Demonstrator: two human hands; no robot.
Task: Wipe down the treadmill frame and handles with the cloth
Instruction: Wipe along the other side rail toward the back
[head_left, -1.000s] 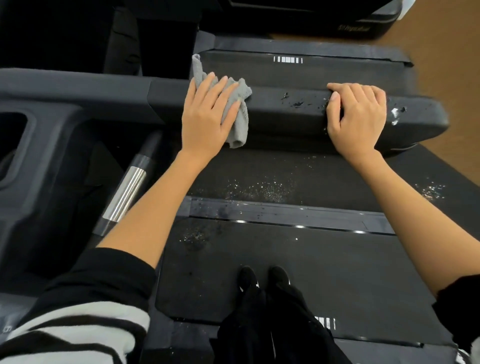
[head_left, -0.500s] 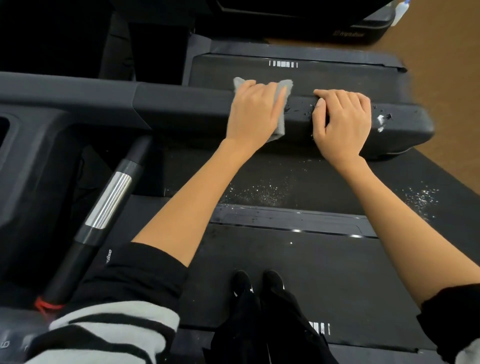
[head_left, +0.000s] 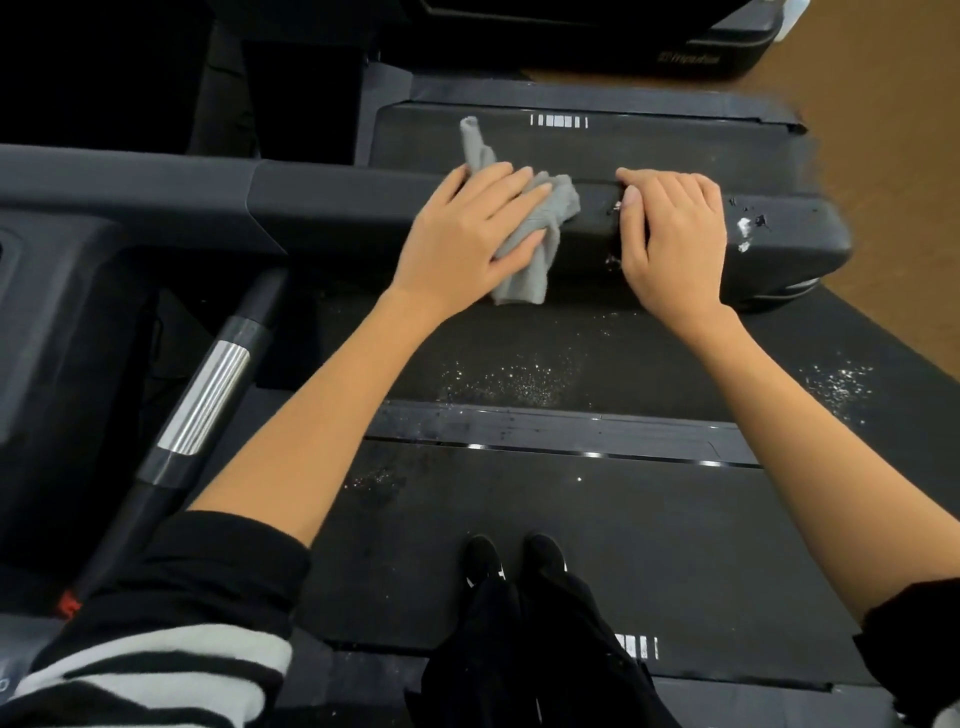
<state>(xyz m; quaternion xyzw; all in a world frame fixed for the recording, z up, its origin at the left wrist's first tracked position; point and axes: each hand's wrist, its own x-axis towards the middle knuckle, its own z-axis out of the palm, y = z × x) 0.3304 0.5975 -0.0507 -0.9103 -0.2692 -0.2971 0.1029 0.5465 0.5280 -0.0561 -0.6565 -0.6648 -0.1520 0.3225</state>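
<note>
Right now my left hand (head_left: 467, 234) presses the grey cloth (head_left: 540, 228) onto the handrail (head_left: 337, 208) at frame centre, fingers flat; my right hand (head_left: 670, 239) curls over the rail. Next, probably, the chipped end (head_left: 748, 228), pressing firmly.

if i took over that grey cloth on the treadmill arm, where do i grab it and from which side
Take the bunched middle of the grey cloth where it lies on top of the side handrail, coming from above. It is draped over the rail with loose ends hanging both sides, and the left hand already presses there.
</note>
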